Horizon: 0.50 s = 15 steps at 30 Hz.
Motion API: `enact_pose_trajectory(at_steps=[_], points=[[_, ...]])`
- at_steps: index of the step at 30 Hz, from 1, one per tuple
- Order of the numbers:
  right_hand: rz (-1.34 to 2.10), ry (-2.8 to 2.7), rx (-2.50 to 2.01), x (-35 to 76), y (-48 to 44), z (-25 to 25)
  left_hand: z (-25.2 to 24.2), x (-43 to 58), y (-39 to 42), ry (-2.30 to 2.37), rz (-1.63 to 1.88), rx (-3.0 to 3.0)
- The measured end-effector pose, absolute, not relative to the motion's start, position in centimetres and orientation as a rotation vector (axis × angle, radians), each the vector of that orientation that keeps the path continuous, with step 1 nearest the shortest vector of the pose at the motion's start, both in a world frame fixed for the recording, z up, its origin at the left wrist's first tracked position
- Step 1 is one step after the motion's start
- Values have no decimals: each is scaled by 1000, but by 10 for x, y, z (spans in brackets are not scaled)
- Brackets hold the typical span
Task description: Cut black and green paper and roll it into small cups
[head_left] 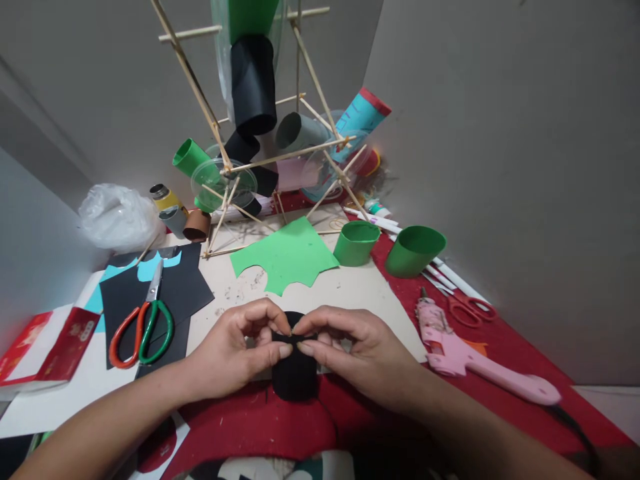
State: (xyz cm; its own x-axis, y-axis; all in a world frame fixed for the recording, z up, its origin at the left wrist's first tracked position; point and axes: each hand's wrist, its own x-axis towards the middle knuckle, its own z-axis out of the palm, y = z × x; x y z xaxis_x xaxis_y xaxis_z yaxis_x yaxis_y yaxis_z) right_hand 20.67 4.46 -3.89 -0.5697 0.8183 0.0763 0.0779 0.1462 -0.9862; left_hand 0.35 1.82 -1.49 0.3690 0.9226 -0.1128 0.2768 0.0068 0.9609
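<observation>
Pinching a black tube (295, 379), left fingers (270, 310) and right fingers (324, 319) nearly meet at a red-covered table (510, 350) between grey walls (500, 167).

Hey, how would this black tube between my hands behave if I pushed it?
The black tube is probably light for its size, since it looks hollow. It may be fairly stiff, as its wall holds a curve. Laid on that rounded side, it could roll.

The forearms (120, 423) are bare, and patterned clothing (280, 468) (cream, black and teal patches) shows at the lap.
</observation>
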Motion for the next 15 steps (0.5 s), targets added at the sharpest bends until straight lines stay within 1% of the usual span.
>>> enact_pose_trajectory(at_steps=[8,15], points=[[1506,-1753,-890,207,44,-41,-13,7,19,1066,746,1403],[1308,-1898,-788,207,45,-42,-18,5,19,984,762,1294]])
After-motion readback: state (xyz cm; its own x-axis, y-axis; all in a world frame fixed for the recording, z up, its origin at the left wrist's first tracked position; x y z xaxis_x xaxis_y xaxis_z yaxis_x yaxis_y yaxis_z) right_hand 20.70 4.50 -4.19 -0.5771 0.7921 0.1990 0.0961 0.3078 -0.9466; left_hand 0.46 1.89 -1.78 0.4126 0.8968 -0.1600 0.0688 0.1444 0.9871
